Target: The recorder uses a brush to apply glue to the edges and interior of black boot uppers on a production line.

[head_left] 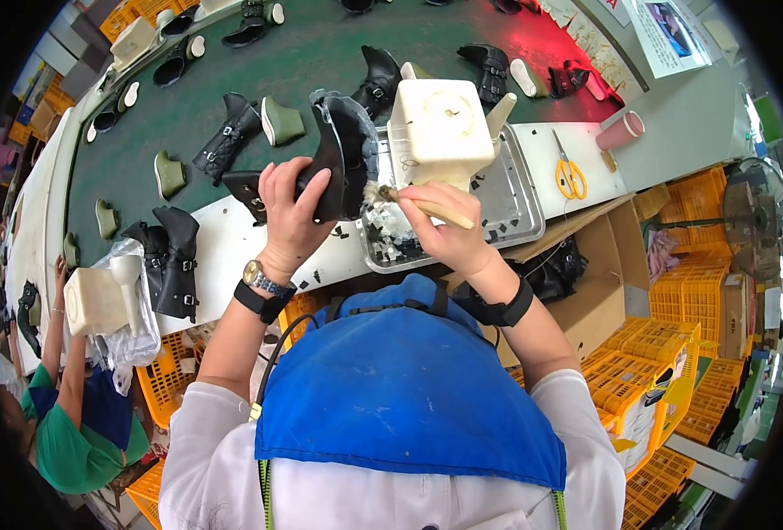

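My left hand, a watch on its wrist, is wrapped round a black boot with straps, whose opening edge looks pale and wet. In my right hand is a brush with a light wooden handle. Its frayed bristles lie close beside the boot's edge; whether they touch I cannot tell. Just beyond that hand, a cream square container with a handle stands on a metal tray. Small black scraps and white residue cover part of the tray.
Black boots and olive wedge soles lie on the green conveyor belt. Orange-handled scissors and a pink cup sit at right. A co-worker reaches in at left. Orange crates stack at lower right.
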The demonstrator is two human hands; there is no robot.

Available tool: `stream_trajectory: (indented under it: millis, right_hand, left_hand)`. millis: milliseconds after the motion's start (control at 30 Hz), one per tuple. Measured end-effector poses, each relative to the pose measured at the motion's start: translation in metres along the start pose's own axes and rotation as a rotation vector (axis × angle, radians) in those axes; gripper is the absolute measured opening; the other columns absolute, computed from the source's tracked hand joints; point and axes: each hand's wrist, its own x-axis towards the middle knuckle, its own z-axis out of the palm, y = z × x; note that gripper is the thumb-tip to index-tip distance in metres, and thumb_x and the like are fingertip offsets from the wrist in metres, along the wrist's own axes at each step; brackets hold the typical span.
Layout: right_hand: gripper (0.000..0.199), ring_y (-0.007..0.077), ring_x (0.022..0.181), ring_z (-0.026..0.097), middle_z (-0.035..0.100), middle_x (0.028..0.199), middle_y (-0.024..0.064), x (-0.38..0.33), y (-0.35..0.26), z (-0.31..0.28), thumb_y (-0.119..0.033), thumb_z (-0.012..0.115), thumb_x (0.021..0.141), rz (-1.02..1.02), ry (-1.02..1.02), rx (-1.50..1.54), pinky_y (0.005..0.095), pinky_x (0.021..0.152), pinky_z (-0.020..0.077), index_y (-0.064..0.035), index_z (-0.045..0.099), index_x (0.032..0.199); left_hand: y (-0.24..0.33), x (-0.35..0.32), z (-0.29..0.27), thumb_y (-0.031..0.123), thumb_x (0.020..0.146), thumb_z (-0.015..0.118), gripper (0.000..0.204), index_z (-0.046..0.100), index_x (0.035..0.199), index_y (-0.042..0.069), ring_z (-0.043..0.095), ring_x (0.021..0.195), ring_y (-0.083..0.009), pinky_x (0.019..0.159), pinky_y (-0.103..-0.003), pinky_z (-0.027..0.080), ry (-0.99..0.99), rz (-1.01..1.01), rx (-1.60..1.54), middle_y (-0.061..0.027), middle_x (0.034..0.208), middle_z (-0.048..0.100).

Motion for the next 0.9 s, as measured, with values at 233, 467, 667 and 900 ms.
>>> stream_trajectory:
  millis: [233,467,667,900]
  right_hand:
    - [0.008,0.0124,0.060,0.059,0.064,0.073,0.0069,0.004,0.005,-0.022,-0.006,0.061,0.080,0.256,0.126,0.103,0.0240,0.054,0.0463,0.0013,0.063,0.083]
    - [0.022,0.0127,0.059,0.060,0.064,0.065,0.0093,-0.055,0.079,-0.057,-0.016,0.059,0.082,0.720,0.028,-0.045,0.0277,0.054,0.0461,0.0050,0.063,0.084]
    - [0.031,0.0389,0.063,0.058,0.057,0.064,0.0236,-0.085,0.103,-0.029,-0.026,0.060,0.077,0.635,-0.229,-0.353,0.0429,0.059,0.0472,0.0033,0.061,0.068]
    - [0.026,0.0384,0.064,0.059,0.059,0.067,0.0237,-0.064,0.087,-0.051,-0.022,0.061,0.077,0.769,-0.313,-0.238,0.0415,0.059,0.0473,0.0039,0.062,0.072]
  left_hand:
    - [-0.013,-0.006,-0.001,0.008,0.056,0.074,0.080,0.030,0.122,0.007,0.046,0.106,-0.0293,0.097,-0.044,0.030,-0.090,-0.442,-0.511,-0.0115,0.115,0.045]
    - [-0.057,-0.024,0.000,0.020,0.073,0.060,0.061,0.038,0.127,0.001,0.047,0.113,-0.0270,0.098,-0.038,0.036,0.069,-1.156,-1.722,-0.0150,0.125,0.047]
    - [-0.065,-0.024,0.004,0.031,0.077,0.064,0.069,0.034,0.129,-0.002,0.046,0.115,-0.0305,0.101,-0.040,0.035,-0.008,-1.192,-1.872,-0.0188,0.125,0.046]
    - [-0.097,-0.020,-0.016,0.024,0.064,0.075,0.079,0.036,0.128,-0.001,0.050,0.111,-0.0234,0.096,-0.036,0.039,-0.508,-1.031,-1.492,-0.0128,0.120,0.051]
